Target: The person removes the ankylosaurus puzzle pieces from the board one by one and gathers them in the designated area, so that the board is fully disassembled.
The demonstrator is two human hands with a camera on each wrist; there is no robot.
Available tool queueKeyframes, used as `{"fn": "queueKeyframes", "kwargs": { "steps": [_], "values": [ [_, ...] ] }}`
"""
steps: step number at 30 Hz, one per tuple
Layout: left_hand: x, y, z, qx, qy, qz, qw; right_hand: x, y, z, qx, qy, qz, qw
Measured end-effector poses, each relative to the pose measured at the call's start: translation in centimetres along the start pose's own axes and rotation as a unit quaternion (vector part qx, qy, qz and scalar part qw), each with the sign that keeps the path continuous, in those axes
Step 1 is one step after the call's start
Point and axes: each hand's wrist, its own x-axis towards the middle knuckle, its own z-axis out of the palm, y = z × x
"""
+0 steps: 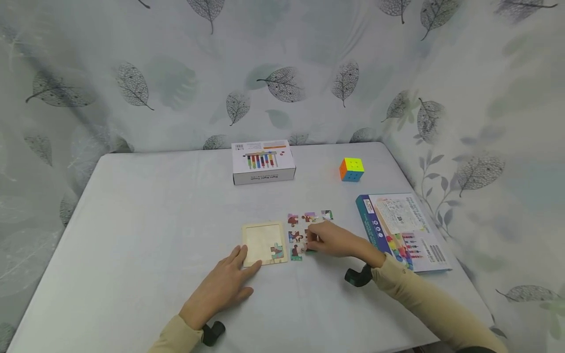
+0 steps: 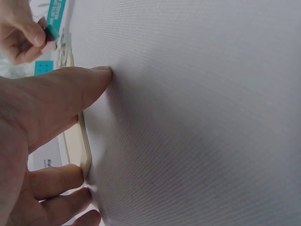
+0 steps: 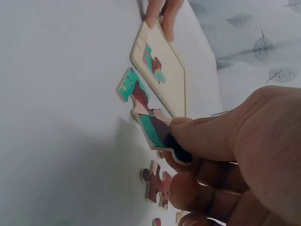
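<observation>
In the right wrist view, a jigsaw piece (image 3: pixel 154 129) with green and dark brown print is pinched between the thumb and fingers of my right hand (image 1: pixel 333 239). That hand hovers over a group of loose pieces (image 1: pixel 295 237) laid out to the right of a square wooden puzzle tray (image 1: pixel 257 238). One printed piece (image 1: pixel 276 251) lies in the tray's lower right corner. My left hand (image 1: pixel 222 285) rests with extended fingers at the tray's lower left corner, fingertips on its rim, and the thumb lies on the tablecloth. Some loose pieces are hidden beneath the right hand.
A white box (image 1: pixel 264 175) with coloured pictures stands at the back of the white table (image 1: pixel 145 220). A colourful puzzle cube (image 1: pixel 351 169) sits back right. Beside my right forearm lies a flat, bright-printed box (image 1: pixel 403 230). Leaf-patterned curtains (image 1: pixel 287 83) enclose the table's back and sides.
</observation>
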Motion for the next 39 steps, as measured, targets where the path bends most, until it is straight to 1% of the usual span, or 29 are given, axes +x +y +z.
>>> {"fn": "queueKeyframes", "kwargs": {
  "steps": [7, 10, 15, 19, 24, 26, 33, 39],
  "values": [
    [0.0, 0.0, 0.0, -0.007, -0.002, -0.005, 1.0000, -0.7, 0.7, 0.6, 0.005, -0.011, 0.028, 1.000],
    [0.0, 0.0, -0.1, -0.008, -0.005, -0.006, 0.9999, -0.8, 1.1, 1.0, -0.003, -0.014, 0.036, 0.999],
    [0.1, 0.1, -0.2, -0.012, -0.012, -0.011, 0.9998, -1.0, 1.5, 1.4, -0.019, -0.006, 0.023, 1.000],
    [0.1, 0.1, -0.2, -0.017, -0.015, -0.017, 0.9996, -1.0, 1.7, 1.4, -0.020, -0.004, 0.013, 1.000],
    [0.0, 0.1, -0.2, -0.020, -0.012, -0.017, 0.9996, -0.8, 1.5, 1.2, -0.019, -0.005, 0.011, 1.000],
    [0.0, 0.1, -0.2, -0.021, -0.012, -0.017, 0.9996, -0.7, 1.4, 1.2, -0.022, -0.003, 0.016, 1.000],
    [0.0, 0.0, -0.1, -0.017, -0.005, -0.015, 0.9997, -0.5, 1.0, 1.0, -0.065, 0.015, 0.022, 0.998],
    [0.0, 0.0, -0.2, -0.019, 0.000, -0.012, 0.9997, 0.5, -0.3, 0.7, -0.091, 0.006, 0.028, 0.995]
  ]
}}
